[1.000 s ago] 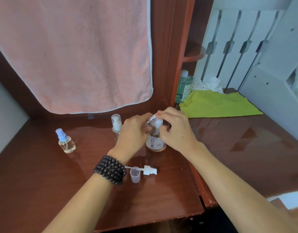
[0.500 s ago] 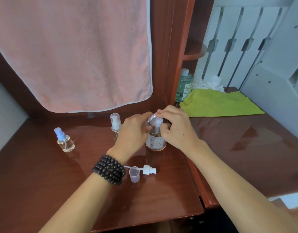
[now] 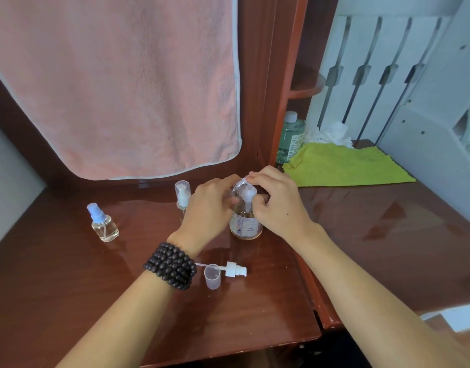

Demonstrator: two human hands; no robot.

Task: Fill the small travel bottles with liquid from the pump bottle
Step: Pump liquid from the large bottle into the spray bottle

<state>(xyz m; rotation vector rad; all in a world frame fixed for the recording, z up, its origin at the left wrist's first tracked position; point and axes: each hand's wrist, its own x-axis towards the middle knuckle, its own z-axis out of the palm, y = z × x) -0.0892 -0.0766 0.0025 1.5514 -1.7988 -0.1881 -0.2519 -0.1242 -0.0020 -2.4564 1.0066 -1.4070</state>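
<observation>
- At the middle of the reddish wooden desk (image 3: 255, 314), a clear pump bottle (image 3: 246, 226) with a printed label is standing upright, its white pump head (image 3: 248, 192) rising between the two hands
- Left hand (image 3: 211, 208), wearing a dark beaded bracelet (image 3: 171, 265) at the wrist, is curling its fingers around a small clear travel bottle (image 3: 238, 185), holding it tilted with its threaded neck up against the pump nozzle
- Right hand (image 3: 277, 201) is bending over the pump head, fingertips resting on top of it and the thumb tucking in below; how hard it is pressing I cannot tell
- Just behind the left hand, a second travel bottle (image 3: 182, 193) with a white sprayer under a clear cap is standing upright, its lower part hiding behind the hand
- Well to the left, a squat travel bottle (image 3: 103, 224) with a pale blue sprayer is sitting on the desk, holding some clear liquid
- Near the front of the desk, a white pump sprayer (image 3: 235, 269) with its dip tube is lying on its side, and a small clear cap (image 3: 212, 277) is standing open end up, touching or just in front of the tube
- Behind the desk a pink towel (image 3: 114, 86) is hanging down
- On the right-hand surface a yellow-green cloth (image 3: 345, 167) is lying flat, with a green-tinted bottle (image 3: 290, 135) and some crumpled white tissue (image 3: 332, 132) sitting behind it
</observation>
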